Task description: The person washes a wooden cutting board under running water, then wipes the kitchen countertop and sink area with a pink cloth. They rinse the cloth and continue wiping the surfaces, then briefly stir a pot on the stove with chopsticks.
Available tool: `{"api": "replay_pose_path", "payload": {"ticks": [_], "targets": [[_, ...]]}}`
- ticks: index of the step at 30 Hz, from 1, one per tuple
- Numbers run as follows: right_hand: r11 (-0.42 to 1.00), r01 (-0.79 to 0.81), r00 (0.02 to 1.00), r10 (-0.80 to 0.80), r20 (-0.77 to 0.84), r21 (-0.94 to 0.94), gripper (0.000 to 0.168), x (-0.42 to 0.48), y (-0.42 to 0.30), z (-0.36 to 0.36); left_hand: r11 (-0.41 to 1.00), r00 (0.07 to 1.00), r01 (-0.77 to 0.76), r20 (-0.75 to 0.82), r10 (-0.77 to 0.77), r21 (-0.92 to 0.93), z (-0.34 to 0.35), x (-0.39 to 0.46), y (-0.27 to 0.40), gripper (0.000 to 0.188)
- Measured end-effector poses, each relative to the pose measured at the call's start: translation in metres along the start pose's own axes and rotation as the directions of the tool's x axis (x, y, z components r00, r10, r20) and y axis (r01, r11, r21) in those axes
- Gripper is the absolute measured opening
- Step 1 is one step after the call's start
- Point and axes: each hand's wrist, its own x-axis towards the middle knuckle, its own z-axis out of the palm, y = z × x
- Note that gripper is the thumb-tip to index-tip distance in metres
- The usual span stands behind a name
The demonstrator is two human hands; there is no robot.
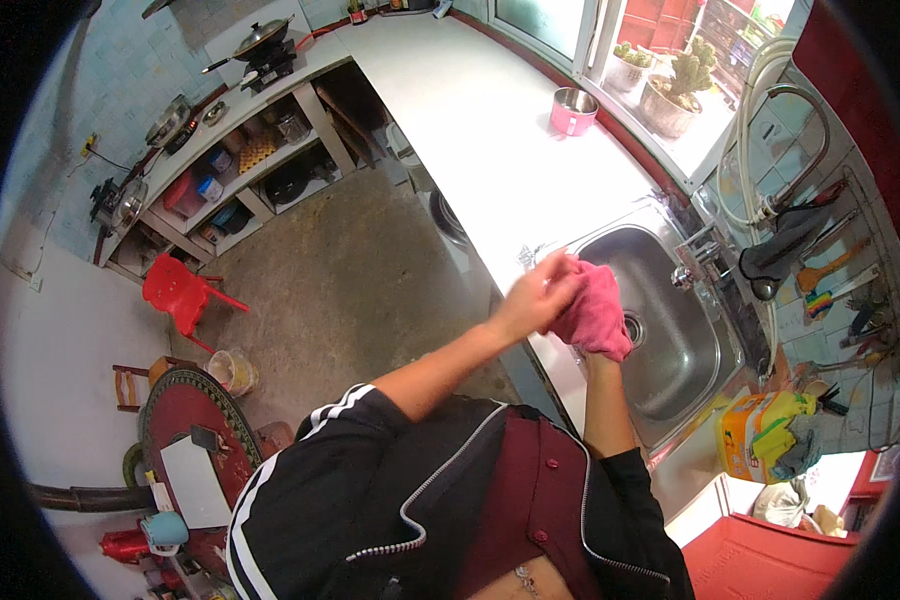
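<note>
A crumpled pink cloth (594, 315) is between my two hands, above the near-left rim of a stainless steel sink (664, 375). My left hand (534, 298) is at the cloth's left side, its curled fingers on the fabric and somewhat blurred. The cloth covers my right hand; only the wrist (602, 369) and forearm show beneath it. Beyond the cloth, the sink's drain (633, 328) is partly visible. A chrome faucet (690, 274) stands at the basin's right edge.
A pink metal-lined bowl (574, 112) sits on the white countertop (450, 97) by the window. Utensils, including a wooden spatula (832, 268), hang right of the sink. An orange-yellow bag (757, 435) stands at its near-right corner. A red plastic chair (180, 292) is on the floor at left.
</note>
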Motion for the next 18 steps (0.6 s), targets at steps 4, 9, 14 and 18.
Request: {"api": "replay_pose_path", "payload": {"ticks": [4, 9, 14, 18], "targets": [[0.963, 0.244, 0.968, -0.235, 0.088, -0.112, 0.007, 0.038, -0.063, 0.003, 0.984, 0.924, 0.173, -0.352, -0.148, 0.042, -0.056, 0.0, -0.074, 0.065], [0.895, -0.048, 0.994, -0.001, 0.109, 0.443, 0.004, 0.06, -0.058, 0.049, 0.415, 0.827, 0.522, 0.324, -0.458, -0.745, -0.084, -0.007, -0.067, 0.068], [0.976, 0.063, 0.911, 0.028, 0.411, -0.207, 0.021, 0.096, -0.064, 0.071, 0.384, 0.829, 0.476, 0.257, -0.497, -0.792, -0.132, 0.005, -0.129, 0.046], [0.988, -0.14, 0.978, 0.127, 0.165, 0.068, 0.026, 0.091, -0.016, 0.086, 0.585, 0.827, 0.333, -0.068, -0.557, -0.74, -0.207, 0.037, -0.15, 0.03]]}}
